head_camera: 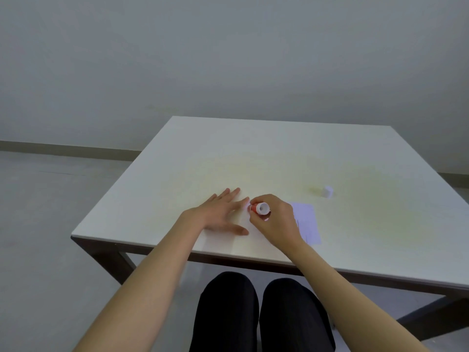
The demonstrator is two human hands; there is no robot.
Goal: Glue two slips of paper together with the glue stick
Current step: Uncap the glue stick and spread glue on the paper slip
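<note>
My right hand (275, 219) is closed around a red and white glue stick (258, 208), which is tilted with its white end toward me and its far end down at the table. My left hand (223, 214) lies flat, fingers spread, just left of the stick. It seems to press on a pale slip of paper (241, 222) that barely stands out from the tabletop. A second slip, pale lilac (305, 222), lies on the table to the right, partly covered by my right hand. The white cap (327, 191) of the glue stick stands further right and back.
The white table (279, 153) has dark legs and its front edge runs just below my wrists. My knees in dark trousers show under that edge. A grey wall and floor lie behind and to the left.
</note>
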